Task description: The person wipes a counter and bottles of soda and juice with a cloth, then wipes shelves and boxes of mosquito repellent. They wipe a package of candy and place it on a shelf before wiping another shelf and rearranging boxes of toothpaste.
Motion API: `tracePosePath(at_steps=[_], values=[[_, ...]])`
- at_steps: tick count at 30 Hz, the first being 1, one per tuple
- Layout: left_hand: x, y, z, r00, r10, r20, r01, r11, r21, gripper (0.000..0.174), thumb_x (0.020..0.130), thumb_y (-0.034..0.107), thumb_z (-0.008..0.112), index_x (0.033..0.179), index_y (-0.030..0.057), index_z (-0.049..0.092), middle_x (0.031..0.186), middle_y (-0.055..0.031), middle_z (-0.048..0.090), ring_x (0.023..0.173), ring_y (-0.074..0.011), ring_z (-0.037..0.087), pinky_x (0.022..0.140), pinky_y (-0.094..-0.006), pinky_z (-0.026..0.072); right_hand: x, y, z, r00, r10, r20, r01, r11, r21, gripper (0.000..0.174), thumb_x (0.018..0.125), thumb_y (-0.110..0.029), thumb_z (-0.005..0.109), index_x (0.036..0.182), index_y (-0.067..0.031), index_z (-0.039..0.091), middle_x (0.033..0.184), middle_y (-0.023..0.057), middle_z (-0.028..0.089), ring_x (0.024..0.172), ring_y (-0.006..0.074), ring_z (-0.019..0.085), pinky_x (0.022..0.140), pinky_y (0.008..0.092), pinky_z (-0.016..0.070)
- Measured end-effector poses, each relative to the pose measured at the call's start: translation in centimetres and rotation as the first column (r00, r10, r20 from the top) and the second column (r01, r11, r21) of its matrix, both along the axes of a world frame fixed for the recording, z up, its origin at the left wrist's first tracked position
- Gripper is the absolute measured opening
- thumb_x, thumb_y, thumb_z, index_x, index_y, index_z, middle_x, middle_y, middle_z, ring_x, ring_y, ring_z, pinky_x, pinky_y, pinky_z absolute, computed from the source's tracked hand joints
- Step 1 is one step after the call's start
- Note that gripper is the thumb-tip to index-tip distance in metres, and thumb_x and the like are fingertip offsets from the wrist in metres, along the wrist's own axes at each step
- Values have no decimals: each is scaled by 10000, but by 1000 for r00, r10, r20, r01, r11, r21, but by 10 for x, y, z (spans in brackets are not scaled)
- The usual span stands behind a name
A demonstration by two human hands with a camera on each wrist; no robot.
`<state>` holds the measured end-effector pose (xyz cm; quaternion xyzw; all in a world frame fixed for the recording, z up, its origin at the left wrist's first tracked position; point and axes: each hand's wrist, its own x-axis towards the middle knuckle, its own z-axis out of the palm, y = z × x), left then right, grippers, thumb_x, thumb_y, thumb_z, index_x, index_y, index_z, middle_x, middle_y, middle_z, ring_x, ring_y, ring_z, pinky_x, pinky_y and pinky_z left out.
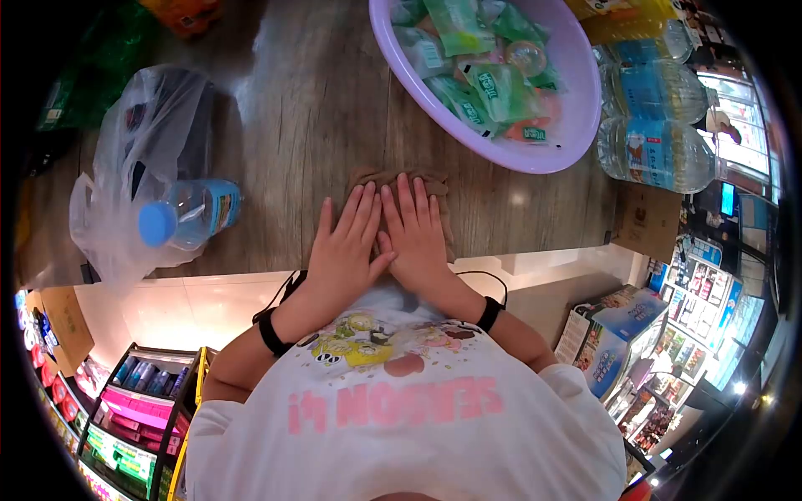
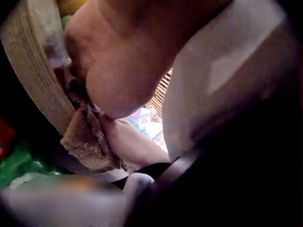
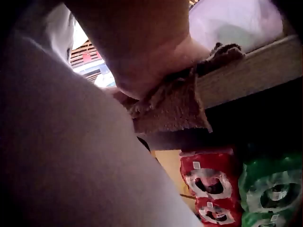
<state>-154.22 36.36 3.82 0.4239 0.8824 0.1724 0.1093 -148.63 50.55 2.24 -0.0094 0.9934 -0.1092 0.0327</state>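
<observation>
Your left hand (image 1: 347,242) and right hand (image 1: 416,242) lie flat with straight fingers on a brown cloth (image 3: 177,111), directly at your twelve o'clock. It looks rumpled and fuzzy, one corner drooping over the wood-grained tabletop (image 1: 309,125). From your hands, a smooth, rounded lilac basin (image 1: 535,164) sits at one o'clock; a clear, blue-capped bottle (image 1: 190,217) lies at nine.

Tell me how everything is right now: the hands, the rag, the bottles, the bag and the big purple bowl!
Left hand: fingers straight, resting on the rag.
Right hand: fingers straight, also on the rag.
Rag: rumpled, partly hanging over the table edge.
Blue-capped bottle: cap on; how full, I can't tell.
Plastic bag: crumpled, something dark inside.
Purple bowl: holding green packets.
Big bottles: side by side.
</observation>
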Motion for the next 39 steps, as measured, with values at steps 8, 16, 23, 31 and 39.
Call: tracePosePath(at_steps=[8,16,23,31,39], values=[[-37,26,-10,998,55,-20,-52,991,122,659,868,369,422,1335,-65,255,1416,-217,217,1320,-349,198,1054,-473,178,-46,18,0,996,6,-89,-8,1000,-28,599,838,-278,463,1354,-30,287,1421,171,221,1318,338,197,1062,456,181],[-45,38,-15,976,148,-156,-130,984,120,663,862,375,433,1322,-76,275,1391,-250,249,1309,-376,212,1032,-498,226,-59,27,-7,975,28,-219,-33,999,-21,599,827,-282,448,1357,-49,294,1438,143,200,1342,314,141,1057,521,127],[0,59,-3,1000,-27,-12,27,999,45,740,861,419,433,1353,-76,186,1418,-263,164,1329,-399,136,1047,-487,195,2,61,-1,992,65,-111,-68,997,-23,625,842,-356,466,1357,-49,290,1441,132,197,1334,300,160,1058,501,159],[4,100,-8,993,-73,-88,77,996,44,750,860,443,425,1325,-111,227,1407,-271,184,1325,-391,160,1058,-468,182,12,98,-4,985,9,-170,-16,999,-39,652,823,-339,490,1359,-32,281,1433,137,207,1322,294,194,1064,448,191],[4,114,-10,977,98,-191,-80,992,100,734,854,446,437,1310,-104,272,1377,-269,258,1303,-377,227,1054,-448,211,-8,113,-14,961,54,-271,-79,994,-81,637,820,-337,495,1353,-47,302,1436,114,211,1320,282,206,1062,444,205]])
